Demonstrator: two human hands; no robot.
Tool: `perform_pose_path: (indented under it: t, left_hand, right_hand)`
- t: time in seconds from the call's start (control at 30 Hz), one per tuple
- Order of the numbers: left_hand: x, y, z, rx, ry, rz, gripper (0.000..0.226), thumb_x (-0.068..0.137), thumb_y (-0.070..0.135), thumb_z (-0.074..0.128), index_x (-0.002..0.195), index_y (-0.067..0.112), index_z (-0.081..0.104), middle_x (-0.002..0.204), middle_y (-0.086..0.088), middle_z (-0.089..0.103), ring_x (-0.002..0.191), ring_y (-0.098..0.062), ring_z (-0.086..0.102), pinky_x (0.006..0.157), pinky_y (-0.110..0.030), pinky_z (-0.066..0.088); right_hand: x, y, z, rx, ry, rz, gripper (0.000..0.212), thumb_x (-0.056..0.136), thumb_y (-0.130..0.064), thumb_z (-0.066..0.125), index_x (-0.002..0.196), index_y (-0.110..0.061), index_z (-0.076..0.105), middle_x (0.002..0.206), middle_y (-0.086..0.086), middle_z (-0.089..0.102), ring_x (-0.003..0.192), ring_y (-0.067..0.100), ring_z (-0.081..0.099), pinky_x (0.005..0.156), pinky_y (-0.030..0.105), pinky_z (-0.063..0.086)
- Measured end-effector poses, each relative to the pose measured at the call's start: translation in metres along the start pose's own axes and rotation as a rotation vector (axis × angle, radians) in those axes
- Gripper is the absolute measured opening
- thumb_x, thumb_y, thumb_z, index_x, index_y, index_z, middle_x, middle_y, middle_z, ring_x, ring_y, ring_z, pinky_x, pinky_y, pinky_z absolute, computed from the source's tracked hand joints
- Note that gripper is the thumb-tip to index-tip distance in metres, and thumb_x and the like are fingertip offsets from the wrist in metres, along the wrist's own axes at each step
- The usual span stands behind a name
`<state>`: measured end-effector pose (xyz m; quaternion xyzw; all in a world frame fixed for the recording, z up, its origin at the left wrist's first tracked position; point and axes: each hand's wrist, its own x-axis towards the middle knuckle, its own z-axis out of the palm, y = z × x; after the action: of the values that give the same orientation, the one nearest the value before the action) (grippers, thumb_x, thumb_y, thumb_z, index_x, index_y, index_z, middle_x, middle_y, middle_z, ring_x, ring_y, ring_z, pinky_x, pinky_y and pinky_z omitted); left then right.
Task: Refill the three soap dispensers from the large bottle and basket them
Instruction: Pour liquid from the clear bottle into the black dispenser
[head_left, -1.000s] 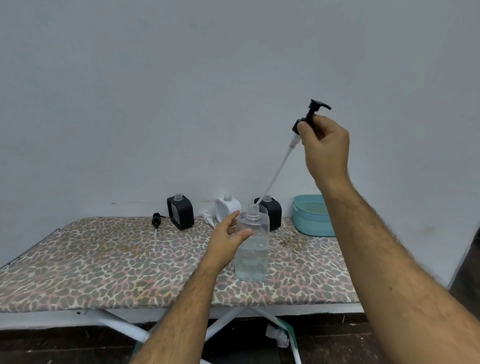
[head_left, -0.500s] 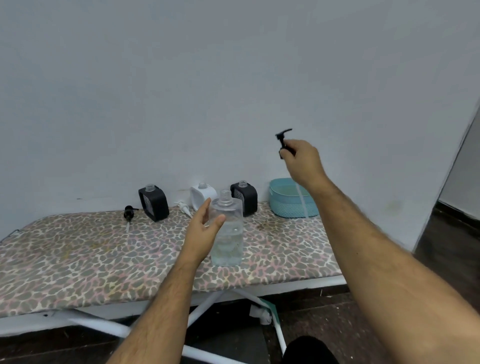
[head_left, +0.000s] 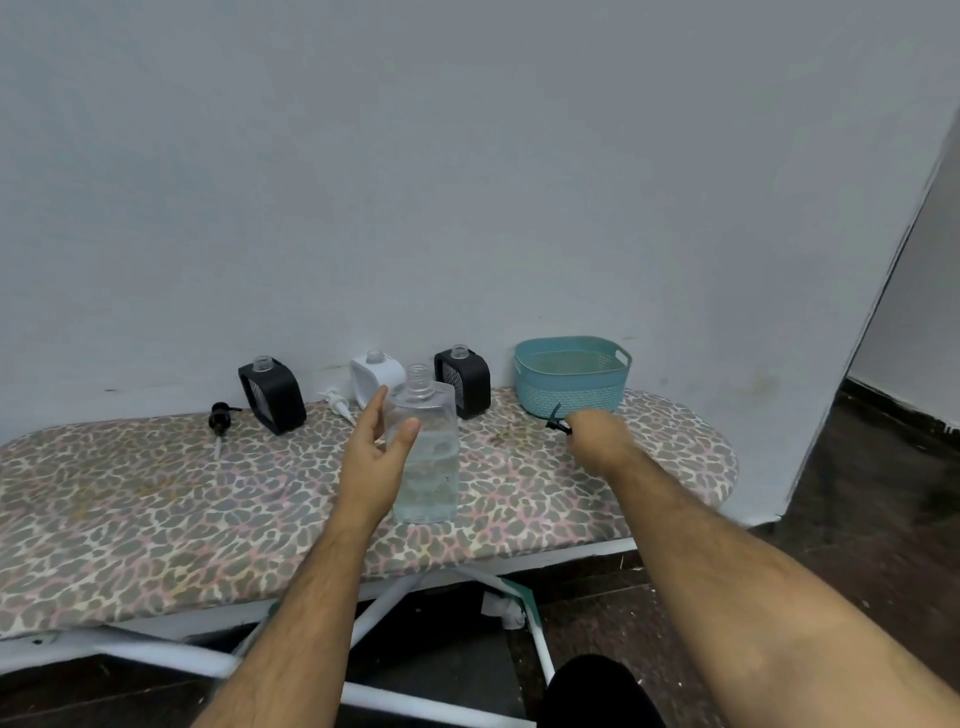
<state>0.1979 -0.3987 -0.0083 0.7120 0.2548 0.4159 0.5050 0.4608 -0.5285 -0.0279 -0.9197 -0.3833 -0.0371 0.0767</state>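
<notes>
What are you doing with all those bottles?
A person is getting ready to refill soap dispensers. The left hand steadies the big clear bottle, open at the top. The right hand holds a black pump low over the leopard-print board. Three open dispensers wait by the wall, beside a teal basket.
</notes>
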Motion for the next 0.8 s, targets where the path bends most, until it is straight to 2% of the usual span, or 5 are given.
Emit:
perform_pose_path:
  t: [0.23,0.43,0.53,0.67,0.8]
  left_hand:
    - [-0.001,0.0,-0.001,0.015,0.001,0.008,0.062,0.095,0.03,0.061,0.151,0.031,0.034,0.158,0.003,0.033,0.131,-0.001,0.032,0.102,-0.025,0.031]
    - [-0.001,0.001,-0.001,0.017,-0.008,0.006,0.063,0.096,0.029,0.06,0.152,0.031,0.032,0.158,0.001,0.032,0.131,-0.002,0.032,0.101,-0.025,0.032]
    - [0.001,0.001,-0.002,0.014,-0.005,0.0,0.062,0.096,0.029,0.061,0.152,0.032,0.033,0.159,0.001,0.032,0.136,-0.006,0.033,0.102,-0.027,0.033]
    - [0.001,0.0,-0.002,0.008,-0.007,-0.006,0.063,0.096,0.03,0.061,0.152,0.033,0.033,0.159,0.002,0.031,0.141,-0.013,0.033,0.103,-0.029,0.034]
    - [0.002,0.0,-0.003,-0.016,-0.014,-0.005,0.064,0.094,0.029,0.063,0.151,0.033,0.034,0.156,0.005,0.034,0.134,-0.005,0.035,0.102,-0.027,0.035]
  right_hand:
    - [-0.009,0.015,0.017,-0.069,-0.036,0.066,0.023,0.096,-0.009,0.05,0.116,-0.015,0.059,0.118,0.006,0.065,0.108,0.026,0.06,0.092,0.039,0.049]
    - [-0.01,0.016,0.02,-0.005,-0.051,0.108,0.023,0.097,-0.017,0.051,0.12,-0.016,0.058,0.12,0.007,0.065,0.109,0.026,0.06,0.093,0.039,0.049]
    - [-0.008,0.005,0.009,0.045,0.049,0.084,0.023,0.096,-0.018,0.051,0.118,-0.014,0.06,0.118,0.008,0.067,0.106,0.027,0.06,0.09,0.038,0.05]
    - [-0.011,-0.032,-0.02,0.353,0.149,-0.042,0.043,0.094,-0.02,0.057,0.136,-0.011,0.056,0.134,0.01,0.061,0.121,0.028,0.057,0.104,0.041,0.046]
    - [-0.03,-0.076,-0.048,0.854,-0.095,-0.236,0.061,0.088,-0.007,0.06,0.145,-0.018,0.044,0.137,0.009,0.058,0.121,0.019,0.057,0.099,0.033,0.049]
